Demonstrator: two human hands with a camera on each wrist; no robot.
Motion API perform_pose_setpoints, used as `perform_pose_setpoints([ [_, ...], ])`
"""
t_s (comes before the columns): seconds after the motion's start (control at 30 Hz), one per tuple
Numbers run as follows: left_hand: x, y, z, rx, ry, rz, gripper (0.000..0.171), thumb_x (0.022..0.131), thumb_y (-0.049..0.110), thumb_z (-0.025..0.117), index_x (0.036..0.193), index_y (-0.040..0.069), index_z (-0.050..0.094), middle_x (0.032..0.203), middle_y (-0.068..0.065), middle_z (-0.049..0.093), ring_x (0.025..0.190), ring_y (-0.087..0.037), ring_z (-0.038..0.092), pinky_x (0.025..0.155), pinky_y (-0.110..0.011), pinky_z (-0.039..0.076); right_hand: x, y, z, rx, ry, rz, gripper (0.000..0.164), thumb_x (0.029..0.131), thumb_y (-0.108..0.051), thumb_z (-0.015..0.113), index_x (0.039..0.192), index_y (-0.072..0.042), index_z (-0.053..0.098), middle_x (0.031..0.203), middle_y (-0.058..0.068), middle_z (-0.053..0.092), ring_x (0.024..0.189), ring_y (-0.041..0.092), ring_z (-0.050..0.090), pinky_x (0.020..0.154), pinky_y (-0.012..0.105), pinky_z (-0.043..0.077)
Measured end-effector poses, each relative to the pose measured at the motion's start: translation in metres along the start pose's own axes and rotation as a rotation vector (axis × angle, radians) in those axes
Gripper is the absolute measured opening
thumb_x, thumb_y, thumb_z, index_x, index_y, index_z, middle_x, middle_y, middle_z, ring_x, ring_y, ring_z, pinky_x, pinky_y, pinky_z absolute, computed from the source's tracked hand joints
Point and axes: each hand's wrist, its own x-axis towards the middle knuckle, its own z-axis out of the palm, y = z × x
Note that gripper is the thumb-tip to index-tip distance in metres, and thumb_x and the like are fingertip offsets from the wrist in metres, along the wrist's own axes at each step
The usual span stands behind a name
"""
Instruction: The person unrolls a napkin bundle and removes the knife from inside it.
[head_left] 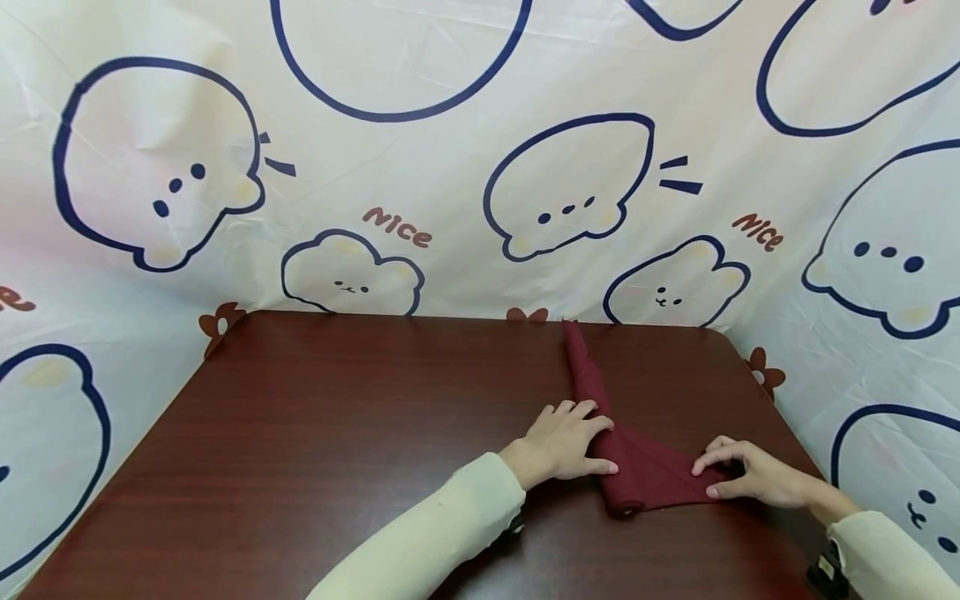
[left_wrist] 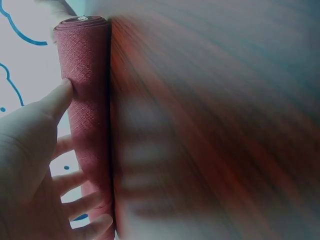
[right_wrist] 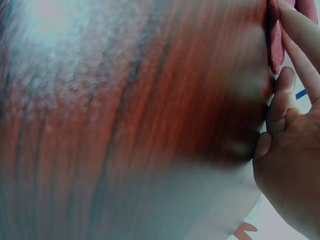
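A maroon cloth lies on the dark wooden table, partly wound into a long roll that runs from the far edge toward me. To the right of the roll, the unrolled part spreads as a flat, pointed flap. My left hand rests on the roll from its left side, fingers spread along it. In the left wrist view the thumb touches the roll near its spiral end. My right hand pinches the flap's right corner between thumb and index finger, its other fingers bent near the tabletop; a bit of cloth shows beside them.
The brown wood-grain table has rounded far corners. A pale printed sheet with cartoon animals hangs behind and along both sides of it. Dark wrist devices sit at both light green sleeves.
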Motion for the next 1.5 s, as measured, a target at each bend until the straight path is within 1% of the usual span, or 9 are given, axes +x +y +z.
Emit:
perform_pose_setpoints([
  [0.2,-0.001,-0.006,-0.004,0.009,0.02,0.012,0.06,0.093,0.068,0.057,0.145,0.038,0.05,0.156,0.005,0.043,0.138,-0.02,0.047,0.109,-0.041,0.043,0.001,-0.003,-0.004,-0.007,0.007,0.031,0.021,0.092,-0.005,0.071,0.112,-0.012,0.072,0.102,0.002,0.06,0.098,0.006,0.052,0.078,0.022,0.04],
  [0.4,-0.005,-0.012,-0.007,0.016,0.016,0.009,0.061,0.092,0.068,0.058,0.145,0.038,0.05,0.156,0.004,0.043,0.139,-0.02,0.046,0.109,-0.042,0.043,0.001,-0.005,-0.006,-0.031,0.013,0.035,0.021,0.092,-0.006,0.072,0.112,-0.012,0.073,0.103,0.0,0.061,0.099,0.004,0.052,0.079,0.022,0.04],
  [0.6,-0.012,-0.02,-0.008,0.014,-0.015,-0.005,0.06,0.091,0.065,0.062,0.143,0.036,0.051,0.154,0.003,0.045,0.14,-0.02,0.046,0.111,-0.044,0.042,0.0,-0.004,-0.007,-0.034,0.01,0.043,0.02,0.092,-0.007,0.071,0.111,-0.012,0.073,0.104,-0.001,0.062,0.099,0.004,0.052,0.079,0.021,0.04],
  [0.77,-0.016,-0.024,-0.009,-0.022,-0.033,-0.001,0.06,0.092,0.061,0.063,0.145,0.034,0.051,0.155,0.002,0.046,0.14,-0.022,0.046,0.112,-0.045,0.041,0.0,-0.002,-0.006,-0.02,0.01,0.045,0.021,0.092,-0.006,0.071,0.112,-0.012,0.073,0.104,0.0,0.062,0.099,0.005,0.053,0.079,0.021,0.04],
  [0.9,-0.017,-0.026,-0.009,-0.041,-0.043,0.003,0.059,0.093,0.06,0.063,0.145,0.034,0.051,0.156,0.001,0.046,0.142,-0.022,0.045,0.113,-0.045,0.041,0.001,-0.001,-0.004,-0.019,0.004,0.045,0.02,0.092,-0.007,0.071,0.112,-0.013,0.073,0.103,0.001,0.061,0.099,0.005,0.052,0.079,0.022,0.04],
  [1.17,-0.017,-0.027,-0.008,-0.088,-0.032,0.016,0.055,0.096,0.057,0.06,0.144,0.032,0.053,0.156,-0.002,0.046,0.143,-0.023,0.045,0.114,-0.045,0.041,0.0,0.0,-0.004,-0.04,0.012,0.048,0.02,0.092,-0.009,0.072,0.111,-0.013,0.073,0.103,0.001,0.061,0.1,0.001,0.051,0.08,0.021,0.039],
  [1.3,-0.016,-0.026,-0.01,-0.105,-0.025,0.013,0.05,0.099,0.054,0.058,0.142,0.031,0.056,0.155,-0.003,0.048,0.142,-0.023,0.046,0.114,-0.045,0.042,0.0,0.0,-0.003,-0.033,0.013,0.038,0.02,0.092,-0.007,0.072,0.111,-0.013,0.073,0.103,0.0,0.061,0.099,0.003,0.052,0.08,0.021,0.04],
  [1.5,-0.013,-0.021,-0.013,-0.099,-0.019,-0.002,0.046,0.1,0.053,0.056,0.138,0.028,0.06,0.15,-0.002,0.052,0.139,-0.022,0.049,0.112,-0.042,0.043,0.0,-0.001,0.0,-0.015,0.01,0.024,0.021,0.092,-0.004,0.071,0.111,-0.013,0.073,0.102,0.001,0.062,0.097,0.007,0.052,0.077,0.022,0.04],
])
